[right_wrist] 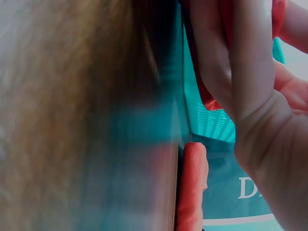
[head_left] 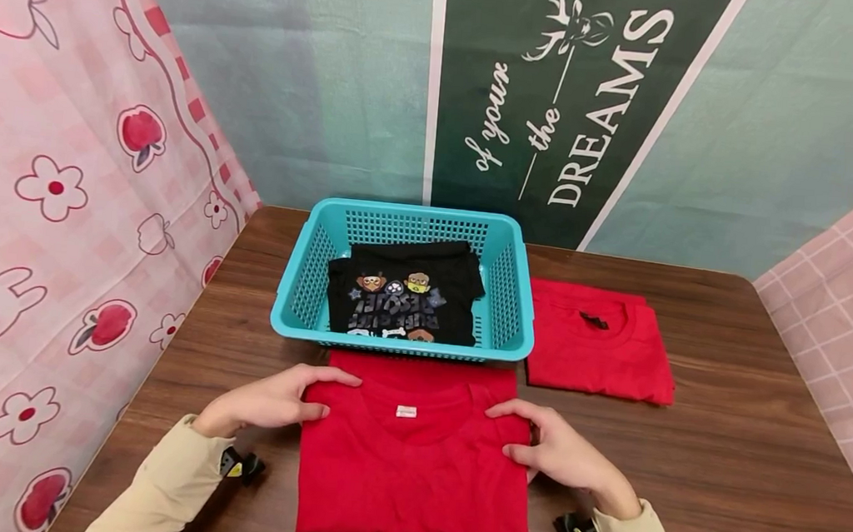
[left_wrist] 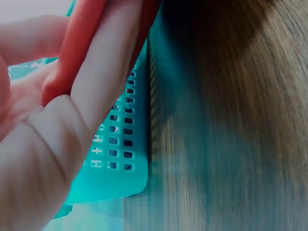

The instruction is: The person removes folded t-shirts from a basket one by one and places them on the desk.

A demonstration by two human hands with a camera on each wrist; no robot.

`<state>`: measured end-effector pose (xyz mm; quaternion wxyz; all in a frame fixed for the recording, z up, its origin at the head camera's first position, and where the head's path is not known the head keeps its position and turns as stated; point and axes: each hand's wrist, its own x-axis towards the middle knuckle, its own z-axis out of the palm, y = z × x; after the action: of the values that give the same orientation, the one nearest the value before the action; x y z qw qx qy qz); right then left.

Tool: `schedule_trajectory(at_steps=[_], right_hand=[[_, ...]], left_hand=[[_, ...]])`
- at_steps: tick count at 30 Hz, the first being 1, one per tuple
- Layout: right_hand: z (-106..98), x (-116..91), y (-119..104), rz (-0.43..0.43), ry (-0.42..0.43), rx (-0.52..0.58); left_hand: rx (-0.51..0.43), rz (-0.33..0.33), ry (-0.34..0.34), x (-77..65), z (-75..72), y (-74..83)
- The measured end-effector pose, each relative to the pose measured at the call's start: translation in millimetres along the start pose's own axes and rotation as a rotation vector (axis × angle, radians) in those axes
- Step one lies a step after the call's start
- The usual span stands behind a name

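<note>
A folded red T-shirt with a white neck label lies in front of the basket, its neckline toward the back. My left hand grips its left edge near the shoulder. In the left wrist view, red cloth passes between the fingers and thumb of that hand. On the opposite edge, my right hand holds the shirt the same way. The right wrist view shows this hand with fingers under the red fabric. Part of the shirt's back end reaches up to the basket's front.
Behind the shirt stands a turquoise plastic basket holding folded black printed T-shirts. Another folded red T-shirt lies right of it. All rest on a brown wooden table, with patterned cloths hanging at the back and sides.
</note>
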<state>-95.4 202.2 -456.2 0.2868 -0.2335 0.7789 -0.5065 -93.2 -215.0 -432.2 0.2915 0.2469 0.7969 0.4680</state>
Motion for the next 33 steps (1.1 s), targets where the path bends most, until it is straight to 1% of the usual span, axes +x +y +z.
schedule_trajectory(at_steps=[6, 10, 16, 21, 25, 28, 30, 33], right_hand=[[0, 2, 0, 0.023, 0.012, -0.060], [0, 3, 0, 0.049, 0.011, -0.076], [-1, 4, 2, 0.087, 0.019, -0.107], [-4, 6, 2, 0.090, 0.022, -0.101], [-6, 8, 2, 0.115, 0.017, -0.108], [-7, 8, 1, 0.118, 0.005, -0.111], [-8, 8, -1, 0.116, 0.001, -0.117], [-10, 9, -2, 0.117, -0.004, -0.129]], left_hand=[[0.083, 0.007, 0.042, 3.1, 2.2, -2.4], [0.141, -0.004, 0.068, 4.3, 3.9, -2.4], [0.205, -0.070, 0.118, 6.8, 4.6, -3.0], [0.197, -0.106, 0.150, 7.8, 5.7, -4.2], [0.099, -0.157, 0.143, 7.6, 5.9, -4.7], [0.063, -0.194, 0.154, 6.9, 5.3, -4.7], [0.083, -0.206, 0.175, 6.0, 4.2, -4.0], [0.146, -0.219, 0.213, 5.0, 1.9, -2.5]])
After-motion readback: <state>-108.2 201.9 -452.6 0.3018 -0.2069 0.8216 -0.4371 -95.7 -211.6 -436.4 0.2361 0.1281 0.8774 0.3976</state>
